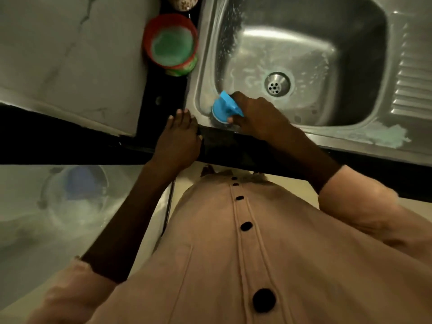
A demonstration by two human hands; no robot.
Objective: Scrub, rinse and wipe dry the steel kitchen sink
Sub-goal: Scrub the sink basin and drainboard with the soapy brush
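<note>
At the soapy steel sink [364, 66] set in a dark desk [163, 146], right hand [259, 118] clenched round a blue scrubber [224, 108] at the near-left corner, left hand [180, 139] flat, grip released, on the desk edge, red tub [170, 43] of green paste beside the rim.

A round red-rimmed plastic tub [171, 44] holding pale green paste stands on the black stone counter [149, 108], just left of the steel basin. Beyond it, a speckled cup [183, 2] is cut off by the frame. Below the counter edge, a blurred clear bucket [74, 195] holds something blue.
</note>
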